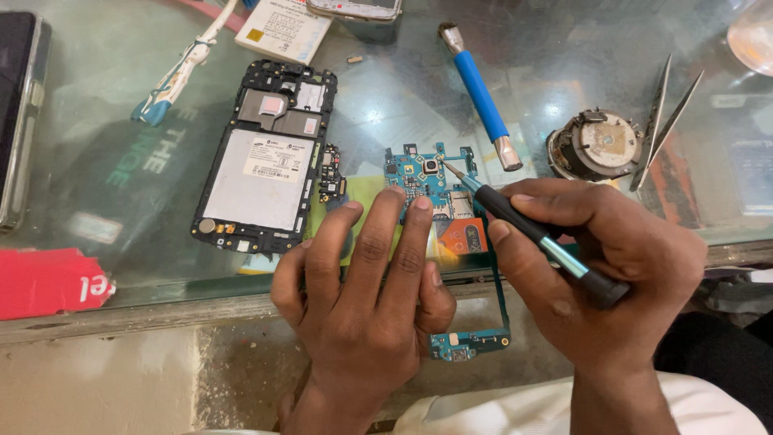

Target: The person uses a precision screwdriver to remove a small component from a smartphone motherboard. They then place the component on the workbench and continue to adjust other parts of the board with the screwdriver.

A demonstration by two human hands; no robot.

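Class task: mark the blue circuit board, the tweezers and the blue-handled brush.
Blue circuit board [420,179], head view: upper part.
Tweezers [662,121], head view: middle of prongs.
Blue-handled brush [481,95], head view: blue handle.

Glass table, phone frame, blue circuit board, blue-handled brush, tweezers

Bright, even overhead light. Soft white glare patches on the glass worktop, faint shadows. Centre sharp; slight blur and wide-angle stretch at the edges.
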